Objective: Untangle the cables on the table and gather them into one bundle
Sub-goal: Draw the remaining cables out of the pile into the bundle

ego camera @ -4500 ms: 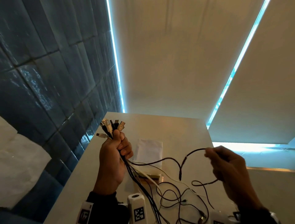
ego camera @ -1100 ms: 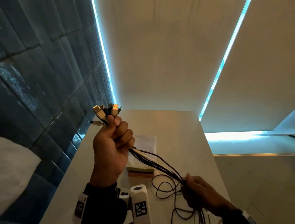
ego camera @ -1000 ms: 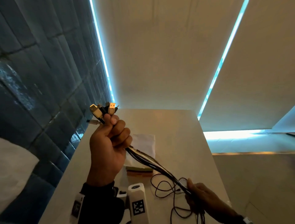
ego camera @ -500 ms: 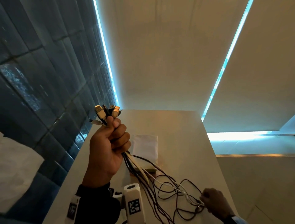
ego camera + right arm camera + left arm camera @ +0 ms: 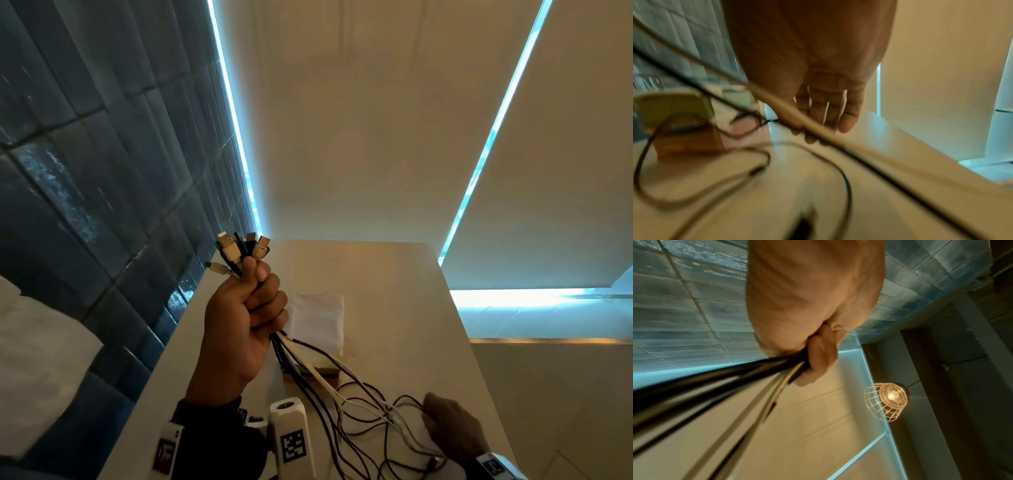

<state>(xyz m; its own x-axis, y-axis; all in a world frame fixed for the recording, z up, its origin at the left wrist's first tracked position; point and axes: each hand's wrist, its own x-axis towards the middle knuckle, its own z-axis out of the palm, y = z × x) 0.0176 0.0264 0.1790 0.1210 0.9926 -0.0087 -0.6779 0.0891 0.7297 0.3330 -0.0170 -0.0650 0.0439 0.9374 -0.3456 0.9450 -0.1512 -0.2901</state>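
My left hand (image 5: 253, 308) is raised over the table (image 5: 383, 274) and grips a bundle of black and white cables (image 5: 294, 356) in its fist. Their several plugs (image 5: 239, 250) fan out above the thumb. The left wrist view shows the fist (image 5: 818, 353) closed round the strands (image 5: 725, 386). Below it the cables fall into slack, crossing loops (image 5: 370, 414) on the table. My right hand (image 5: 445, 425) lies low at the right of these loops. In the blurred right wrist view its fingers (image 5: 830, 113) are straight, with a white cable (image 5: 840, 139) across them and a black loop (image 5: 844, 175) below.
A white flat pouch (image 5: 317, 318) lies mid-table on a small yellowish box (image 5: 322, 370), also seen as a box (image 5: 684, 129) beside the loops. A dark tiled wall (image 5: 102, 171) runs along the table's left edge. The table's right edge (image 5: 459, 342) is near my right hand.
My right hand slid down the taut bundle, let it go and dropped to the table at the lower right. The strands went slack into loops. My left hand stayed raised.
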